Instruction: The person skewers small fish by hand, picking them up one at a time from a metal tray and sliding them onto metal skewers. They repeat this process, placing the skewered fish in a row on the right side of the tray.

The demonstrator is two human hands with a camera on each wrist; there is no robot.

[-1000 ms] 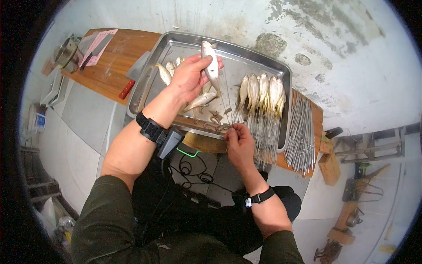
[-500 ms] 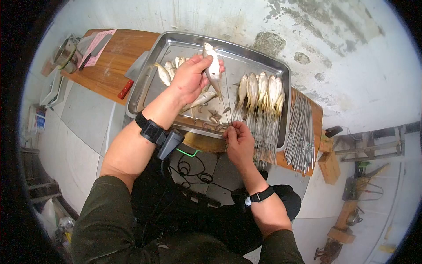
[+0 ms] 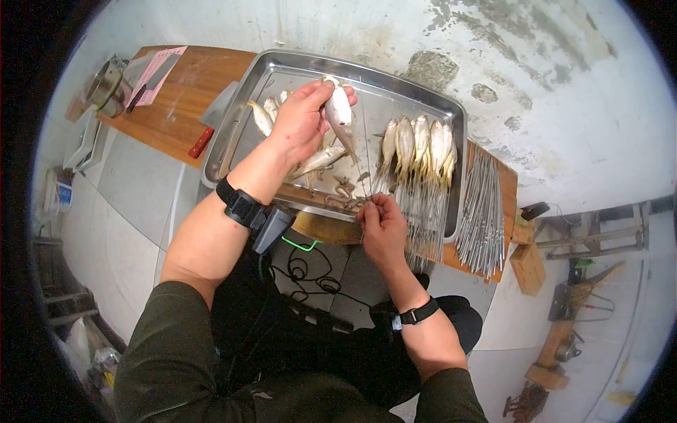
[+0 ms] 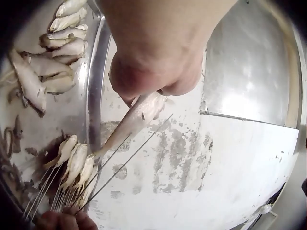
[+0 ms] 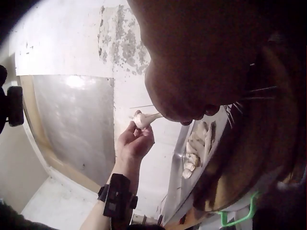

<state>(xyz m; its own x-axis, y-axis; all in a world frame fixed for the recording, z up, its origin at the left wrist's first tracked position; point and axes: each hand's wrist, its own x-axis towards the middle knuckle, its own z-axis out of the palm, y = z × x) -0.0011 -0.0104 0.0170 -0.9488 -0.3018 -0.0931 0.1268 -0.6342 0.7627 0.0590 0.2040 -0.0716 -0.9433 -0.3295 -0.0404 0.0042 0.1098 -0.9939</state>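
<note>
My left hand point(image 3: 300, 120) holds a silvery fish point(image 3: 340, 120) over the metal tray point(image 3: 303, 75), thumb near its head and the tail pointing down towards me. My right hand point(image 3: 384, 225) pinches the lower ends of two thin metal skewers point(image 4: 125, 163) at the tray's near edge. In the left wrist view, one skewer meets the fish near the tail, and the other runs alongside its body. Skewered fish point(image 3: 419, 148) lie in a row at the tray's right. Loose fish point(image 3: 319, 161) lie under my left hand, beside dark scraps point(image 3: 344, 190).
A pile of bare skewers point(image 3: 483, 218) lies right of the tray. On the left are a red-handled knife point(image 3: 202, 143), a black-handled knife point(image 3: 151, 84) on pink paper and a metal pot point(image 3: 109, 92). A stained wall point(image 3: 529, 56) stands behind the tray.
The fish has come down slightly towards my right hand, and my left thumb now sits closer to its head. My right hand has stayed almost still, pinching the skewers.
</note>
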